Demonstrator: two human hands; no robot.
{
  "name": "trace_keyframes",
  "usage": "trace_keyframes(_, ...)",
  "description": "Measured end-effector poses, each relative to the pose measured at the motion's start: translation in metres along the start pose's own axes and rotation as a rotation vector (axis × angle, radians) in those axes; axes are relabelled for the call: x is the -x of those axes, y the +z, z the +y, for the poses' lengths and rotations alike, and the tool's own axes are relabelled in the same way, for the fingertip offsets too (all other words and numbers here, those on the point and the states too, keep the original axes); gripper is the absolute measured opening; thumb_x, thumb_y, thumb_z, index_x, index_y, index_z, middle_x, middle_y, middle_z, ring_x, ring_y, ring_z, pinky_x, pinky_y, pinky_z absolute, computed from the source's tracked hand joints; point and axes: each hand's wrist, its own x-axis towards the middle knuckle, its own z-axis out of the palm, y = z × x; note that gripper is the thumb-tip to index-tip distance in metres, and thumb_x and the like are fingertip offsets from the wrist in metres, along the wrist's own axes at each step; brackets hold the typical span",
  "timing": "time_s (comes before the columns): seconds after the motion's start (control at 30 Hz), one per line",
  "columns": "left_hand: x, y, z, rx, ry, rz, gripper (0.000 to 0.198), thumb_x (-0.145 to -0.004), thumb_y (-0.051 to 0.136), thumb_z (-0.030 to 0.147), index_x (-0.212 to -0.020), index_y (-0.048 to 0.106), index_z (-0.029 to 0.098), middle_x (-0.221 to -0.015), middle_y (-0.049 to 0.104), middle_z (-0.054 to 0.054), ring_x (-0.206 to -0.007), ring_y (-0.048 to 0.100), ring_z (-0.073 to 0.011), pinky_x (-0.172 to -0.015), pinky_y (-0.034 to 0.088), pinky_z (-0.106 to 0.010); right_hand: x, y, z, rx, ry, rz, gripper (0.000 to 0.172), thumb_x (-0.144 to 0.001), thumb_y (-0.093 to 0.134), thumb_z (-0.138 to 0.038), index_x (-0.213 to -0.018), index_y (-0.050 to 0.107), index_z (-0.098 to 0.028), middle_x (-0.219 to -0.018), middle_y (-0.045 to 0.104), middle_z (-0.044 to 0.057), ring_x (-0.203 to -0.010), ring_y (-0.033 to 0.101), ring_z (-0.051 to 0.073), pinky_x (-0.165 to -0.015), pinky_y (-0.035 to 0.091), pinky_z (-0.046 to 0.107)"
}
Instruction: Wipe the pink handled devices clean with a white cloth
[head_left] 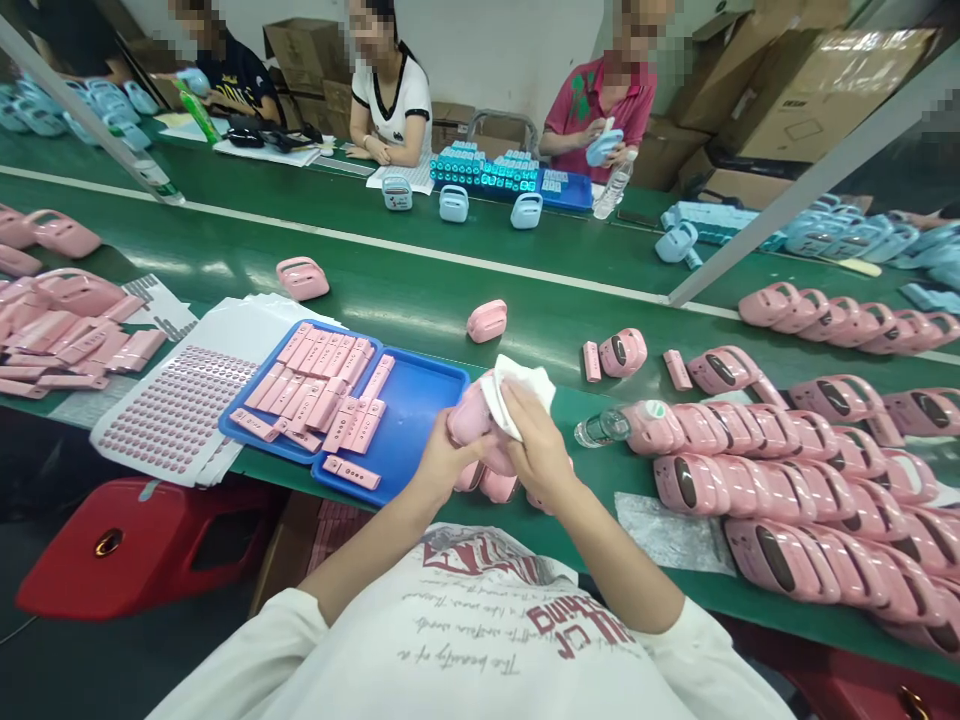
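Observation:
In front of my chest, my left hand (pixel 444 456) grips a pink plastic housing (pixel 471 415) by its side, fingers closed around it. My right hand (pixel 537 448) presses a folded white cloth (pixel 538 384) against the housing's other side. Both hands partly cover the housing, so its front cannot be made out. Just below them on the green table, more pink housings (pixel 498 486) stand close together, partly hidden by my hands. Left of my hands, a blue tray (pixel 420 400) holds a few pink strip-shaped parts (pixel 351 472) printed with small icons.
A second blue tray (pixel 238 398) with pink strips overlaps the first. Sticker sheets (pixel 172 410) lie left of it. Rows of pink housings (pixel 757 430) and a small clear bottle (pixel 602 428) stand right. Co-workers sit across the green belt (pixel 390 285). A red stool (pixel 112 520) is lower left.

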Motion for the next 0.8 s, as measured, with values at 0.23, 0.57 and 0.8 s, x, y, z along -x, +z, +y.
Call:
trace_keyframes(0.23, 0.002, -0.015, 0.013, -0.232, 0.292, 0.109, 0.072, -0.039, 0.09, 0.013, -0.103, 0.058, 0.02, -0.103, 0.065, -0.003, -0.098, 0.062, -0.0219, -0.087, 0.048, -0.03, 0.009, 0.001, 0.004, -0.034, 0.043, -0.104, 0.055, -0.099, 0.035, -0.032, -0.152, 0.023, -0.022, -0.15, 0.042, 0.012, -0.139, 0.04, 0.024, -0.11, 0.042, 0.047)
trace_keyframes(0.57, -0.009, -0.006, 0.008, -0.047, 0.124, 0.103, 0.06, -0.048, 0.089, 0.024, -0.1, 0.059, 0.018, -0.097, 0.067, -0.003, -0.093, 0.063, -0.021, -0.084, 0.051, -0.03, 0.016, 0.01, 0.003, -0.187, -0.062, 0.039, 0.046, -0.098, 0.033, -0.037, -0.137, 0.051, -0.023, -0.139, 0.055, 0.01, -0.135, 0.045, 0.026, -0.113, 0.035, 0.049)
trace_keyframes(0.8, -0.011, 0.013, 0.007, 0.281, -0.255, 0.079, 0.04, -0.087, 0.056, 0.044, -0.114, 0.058, 0.014, -0.096, 0.069, -0.01, -0.08, 0.066, -0.0203, -0.07, 0.058, -0.034, 0.028, 0.044, -0.009, -0.755, 0.779, 0.406, 0.064, -0.086, 0.041, -0.067, -0.128, 0.057, -0.021, -0.126, 0.065, 0.009, -0.121, 0.057, 0.027, -0.104, 0.044, 0.046)
